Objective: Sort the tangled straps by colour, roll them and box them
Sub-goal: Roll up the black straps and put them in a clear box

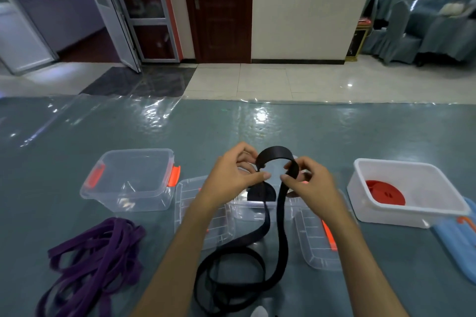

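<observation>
1. The table (334,131) is the biggest thing. It has a blue-grey top under a shiny clear plastic sheet, likely there to keep the top clean.

2. The white box (438,211) sits at the right. It is a plain smooth tub, and a red rolled strap (385,192) lies flat inside it, so red looks done.

3. The clear box with orange clips (128,183) sits at the left, with nothing to be seen in it. It probably waits for the purple straps.

4. The middle clear box (257,211) is partly hidden behind the hands. A black roll (261,192) seems to be inside it. Two clear lids (316,242) lie flat beside this box, one on each side, so the boxes stay open for filling.

5. The purple strap pile (92,260) lies near and left, soft and flat like ribbon, loose and tangled. It is not rolled yet.

6. The black strap (282,216) is flat woven tape. It arches up between the hands, then hangs down to loose loops on the near table.

7. The left hand (231,175) pinches one end of the arch between its thumb and fingers. The right hand (309,183) pinches the other side the same way. Holding it up like this probably helps start a tight roll.
</observation>
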